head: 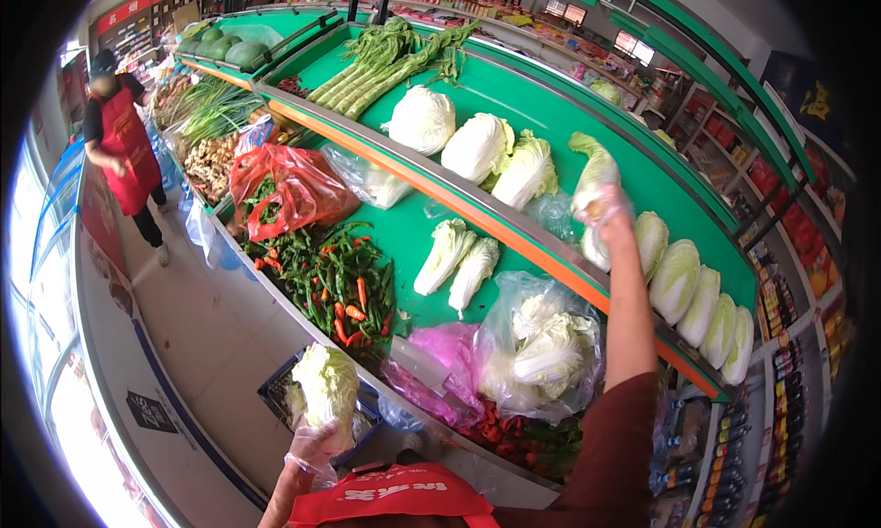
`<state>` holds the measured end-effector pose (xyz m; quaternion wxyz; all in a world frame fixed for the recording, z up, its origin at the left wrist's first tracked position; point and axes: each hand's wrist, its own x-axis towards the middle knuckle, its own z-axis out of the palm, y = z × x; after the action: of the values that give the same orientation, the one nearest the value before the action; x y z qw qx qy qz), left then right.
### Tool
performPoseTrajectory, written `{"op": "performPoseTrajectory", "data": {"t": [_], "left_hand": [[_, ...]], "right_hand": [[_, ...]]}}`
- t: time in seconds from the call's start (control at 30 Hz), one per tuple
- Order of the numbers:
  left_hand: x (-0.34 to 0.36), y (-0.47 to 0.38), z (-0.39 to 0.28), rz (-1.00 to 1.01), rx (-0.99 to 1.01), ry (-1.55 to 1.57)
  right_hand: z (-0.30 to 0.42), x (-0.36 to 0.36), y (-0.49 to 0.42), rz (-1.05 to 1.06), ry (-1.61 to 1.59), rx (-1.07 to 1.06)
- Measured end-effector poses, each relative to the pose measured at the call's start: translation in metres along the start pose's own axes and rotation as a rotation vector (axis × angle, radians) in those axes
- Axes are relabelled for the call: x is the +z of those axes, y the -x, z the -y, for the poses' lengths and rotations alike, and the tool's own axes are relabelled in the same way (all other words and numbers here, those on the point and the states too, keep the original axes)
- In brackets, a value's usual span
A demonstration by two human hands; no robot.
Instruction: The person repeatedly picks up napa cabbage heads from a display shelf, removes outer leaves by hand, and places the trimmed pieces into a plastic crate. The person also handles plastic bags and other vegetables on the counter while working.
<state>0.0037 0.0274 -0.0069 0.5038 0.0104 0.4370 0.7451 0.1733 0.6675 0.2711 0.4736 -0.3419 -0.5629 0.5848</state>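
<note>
My left hand (pixel 313 444), in a thin clear plastic glove, grips a napa cabbage (pixel 326 383) by its base and holds it up above a dark crate (pixel 279 390) on the floor. Over the green upper shelf (pixel 533 112), my right hand (pixel 608 203) is closed around the lower part of another napa cabbage (pixel 593 160), its leafy end pointing away. This hand is gloved too and slightly blurred. A row of napa cabbages (pixel 674 282) lies to its right. Left of it are a leafy cabbage (pixel 528 170) and rounder white cabbages (pixel 421 120).
A metal and orange rail (pixel 440 191) edges the upper shelf. Below lie two small cabbages (pixel 444 256), a clear bag of cabbages (pixel 550 352), a purple bag (pixel 447 363) and chilli peppers (pixel 330 277). A person in a red apron (pixel 131 143) stands in the aisle at left.
</note>
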Motion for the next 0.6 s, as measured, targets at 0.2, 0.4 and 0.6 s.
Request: {"op": "performPoseTrajectory", "data": {"t": [0.2,0.4,0.6], "left_hand": [[0.055,-0.031,-0.05,0.144,0.118,-0.14],[0.203,-0.102,-0.119,0.338,0.276,-0.48],[0.421,-0.176,-0.15,0.713,0.56,-0.679]], "right_hand": [[0.087,-0.057,0.052,-0.006,-0.733,-0.22],[0.126,-0.115,0.153,0.144,-0.599,-0.366],[0.088,-0.123,0.222,-0.006,-0.504,-0.335]]}}
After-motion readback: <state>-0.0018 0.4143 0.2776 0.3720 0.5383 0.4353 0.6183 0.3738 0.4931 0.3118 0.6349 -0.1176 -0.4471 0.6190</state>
